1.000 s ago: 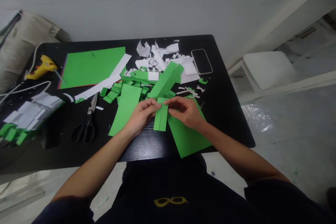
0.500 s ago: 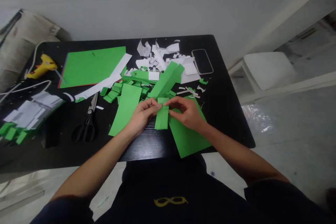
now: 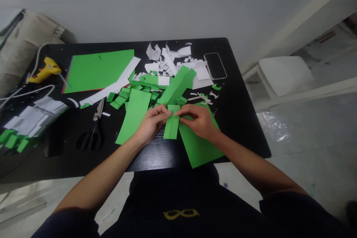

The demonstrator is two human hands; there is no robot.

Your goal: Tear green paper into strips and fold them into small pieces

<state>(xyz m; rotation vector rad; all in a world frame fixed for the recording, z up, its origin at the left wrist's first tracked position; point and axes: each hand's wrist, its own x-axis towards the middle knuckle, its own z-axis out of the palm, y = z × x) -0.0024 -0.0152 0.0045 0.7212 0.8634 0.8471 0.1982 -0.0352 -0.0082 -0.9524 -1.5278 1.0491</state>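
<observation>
A narrow strip of green paper (image 3: 171, 128) with a lengthwise crease is held between both hands, above the table's front part. My left hand (image 3: 153, 122) pinches its upper left edge between thumb and fingers. On the opposite edge, my right hand (image 3: 198, 119) grips the strip with its fingertips. A larger green sheet (image 3: 196, 150) lies under my right hand, and another green piece (image 3: 135, 113) lies left of my left hand. Just beyond the hands, longer green strips (image 3: 178, 85) rest across a heap of small folded green pieces (image 3: 119, 100).
Black-handled scissors (image 3: 92, 134) lie at left on the black table (image 3: 242, 134). A yellow glue gun (image 3: 47, 70), a white and green paper assembly (image 3: 36, 117) and green sheets (image 3: 97, 68) are further left. White scraps (image 3: 167, 63) and a phone (image 3: 215, 66) lie at the back.
The strip's lower end has shifted slightly down and left, and its tilt has changed a little. Both hands keep their pinch, almost in the same place.
</observation>
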